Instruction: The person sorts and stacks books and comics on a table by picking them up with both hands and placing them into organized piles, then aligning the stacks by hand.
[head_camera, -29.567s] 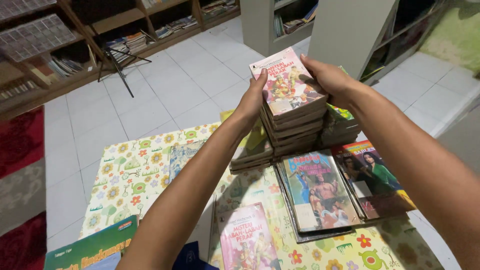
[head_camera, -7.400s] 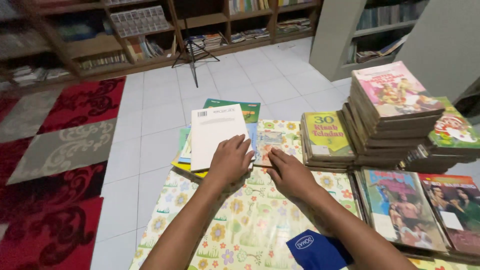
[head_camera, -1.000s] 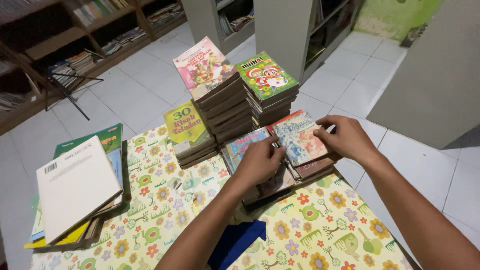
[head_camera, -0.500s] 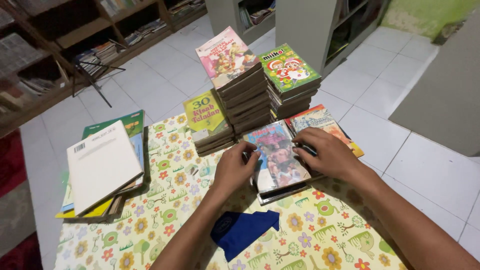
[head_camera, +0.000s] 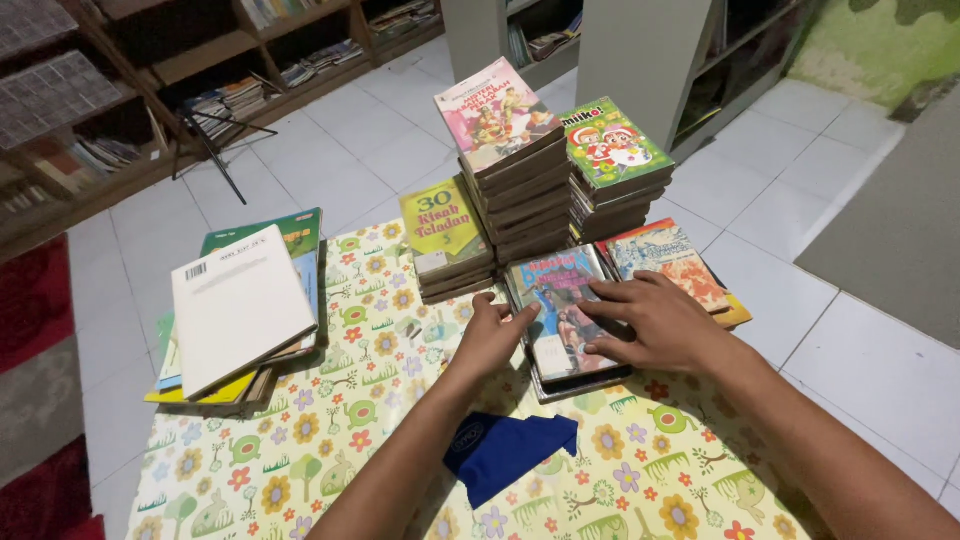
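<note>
Head camera, looking down: I've got both hands on the low stack of comic books (head_camera: 562, 318) lying flat near the middle of the flowered tablecloth (head_camera: 330, 440). My left hand (head_camera: 492, 338) is open, palm down at the stack's left edge, fingertips curling over the side of the top cover without closing round anything. My right hand (head_camera: 655, 325) lies flat and spread on the right half of that same cover, fingers pointing left, pressing down rather than gripping. Just right of it and partly under the wrist lies another colourful comic (head_camera: 672, 262), flat on a yellow-edged book, touching the stack I'm on. Behind my hands, three piles stand side by side: a short one topped by a yellow-green book (head_camera: 442, 222), a tall one with a pink cover (head_camera: 495, 112) on top, and a mid-height one with a green cover (head_camera: 613, 142). Down near my left forearm, a dark blue cloth (head_camera: 505, 450) lies crumpled on the tablecloth. Well off to the left, a loose pile of larger books is topped by a white book (head_camera: 238, 300) lying face down and askew, a green one poking out behind it. Beyond the table I see white floor tiles (head_camera: 340, 150) and wooden shelves (head_camera: 200, 60) loaded with more books.
</note>
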